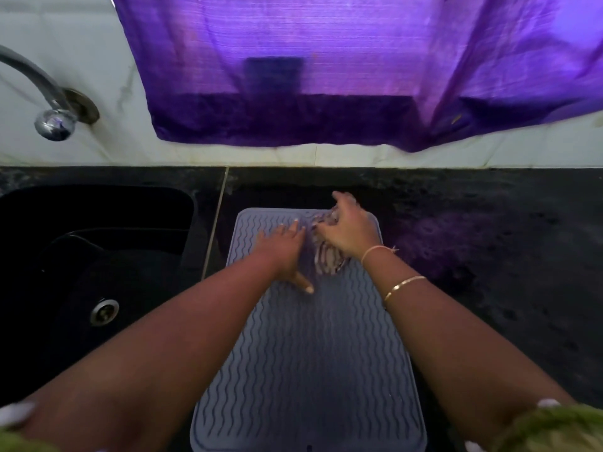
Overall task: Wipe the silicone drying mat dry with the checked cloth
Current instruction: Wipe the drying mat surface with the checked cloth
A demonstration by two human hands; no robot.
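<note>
A grey silicone drying mat (306, 353) with wavy ridges lies lengthwise on the black counter, running from the near edge toward the wall. The checked cloth (328, 261), bunched up, rests on the mat's far right part. My right hand (347, 231) presses down on the cloth with fingers spread over it. My left hand (285, 252) lies flat on the mat just left of the cloth, fingers apart, thumb pointing toward me. Most of the cloth is hidden under my right hand.
A black sink (91, 256) with a metal drain (104, 311) lies left of the mat. A chrome tap (49, 102) juts from the white tiled wall. A purple curtain (326, 66) hangs behind. Black counter (489, 256) extends right.
</note>
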